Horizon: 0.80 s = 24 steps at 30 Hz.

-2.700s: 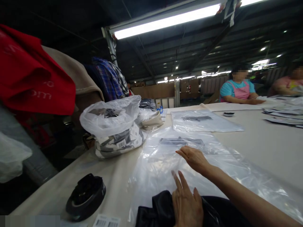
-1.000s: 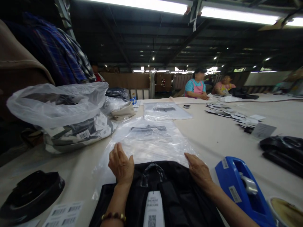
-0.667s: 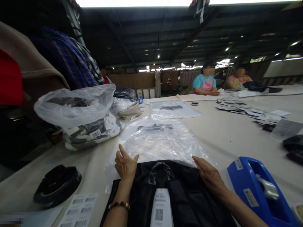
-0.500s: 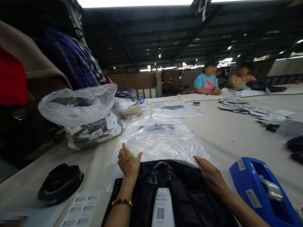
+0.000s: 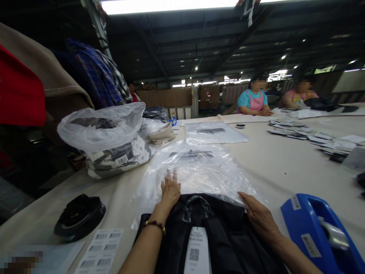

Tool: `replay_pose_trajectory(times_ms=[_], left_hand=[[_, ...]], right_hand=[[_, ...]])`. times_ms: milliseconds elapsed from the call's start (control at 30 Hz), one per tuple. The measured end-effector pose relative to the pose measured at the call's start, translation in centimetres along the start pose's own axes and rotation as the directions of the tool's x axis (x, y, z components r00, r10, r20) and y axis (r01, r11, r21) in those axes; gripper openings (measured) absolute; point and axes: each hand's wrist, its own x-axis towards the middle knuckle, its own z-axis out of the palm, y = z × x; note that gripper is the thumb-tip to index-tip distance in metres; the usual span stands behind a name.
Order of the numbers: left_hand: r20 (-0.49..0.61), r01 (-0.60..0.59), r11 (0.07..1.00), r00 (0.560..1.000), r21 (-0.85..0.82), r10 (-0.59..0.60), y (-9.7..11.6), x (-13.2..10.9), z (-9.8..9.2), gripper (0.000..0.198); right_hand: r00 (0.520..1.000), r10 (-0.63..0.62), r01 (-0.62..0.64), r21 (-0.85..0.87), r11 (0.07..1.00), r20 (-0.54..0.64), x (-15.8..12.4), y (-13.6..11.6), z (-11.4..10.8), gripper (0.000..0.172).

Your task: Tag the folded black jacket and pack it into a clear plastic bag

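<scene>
Head view: left hand [image 5: 170, 191] lies flat, fingers spread, on clear plastic bag [image 5: 196, 171], touching top edge of black garment [image 5: 205, 232]. Right hand [image 5: 260, 217] flat & open on garment's right shoulder at bag mouth. Hands apart, neither clamped on anything. Garment w/ white hangtag [image 5: 196, 249] sits between wrists on counter [image 5: 285, 167]. Blue tape dispenser [image 5: 319, 236] just right of right hand; black roll [image 5: 80, 216] well left of left hand.

L hand [image 5: 170, 190] flat on clear poly bag [image 5: 196, 171], R hand [image 5: 258, 215] on black garment [image 5: 216, 236] w/ hang tag [image 5: 195, 249]; blue tape dispenser [image 5: 316, 232] just beside on surface [image 5: 285, 167].
</scene>
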Motion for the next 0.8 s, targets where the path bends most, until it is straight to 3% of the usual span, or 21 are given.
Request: replay_pose_trajectory(times_ms=[100,267,433,567,667,800], left_hand=[[0.024,-0.003,0.995,1.0,0.096,0.001,-3.4,-0.1,-1.8,0.052],[0.087,-0.215,0.961,0.976,0.175,0.202,-9.3,-2.3,-5.3,0.045],[0.084,-0.305,0.936,0.952,0.176,0.294,-13.4,-6.1,-5.8,0.046],[0.087,-0.3,0.954,0.95,-0.023,0.301,-14.1,-8.7,-6.0,0.039],[0.117,-0.135,0.972,0.98,-0.194,0.159,-13.3,-10.0,-6.3,0.034],[0.059,0.066,0.978,0.997,-0.199,-0.055,-11.4,-10.8,-6.6,0.033]], right_hand=[[1.0,0.022,-0.022,0.013,1.0,0.017,-0.2,0.2,0.0,0.04],[0.997,0.06,-0.062,0.045,0.997,0.044,-0.3,0.2,0.2,0.036],[0.992,0.125,-0.126,0.041,0.991,0.026,-0.9,0.6,0.3,0.035],[0.979,0.203,-0.203,0.029,0.979,-0.004,-1.4,1.0,0.2,0.038],[0.96,0.28,-0.28,0.04,0.959,-0.008,-1.6,1.0,0.1,0.039],[0.934,0.357,-0.356,0.07,0.932,-0.002,-1.7,0.6,-0.2,0.045]])
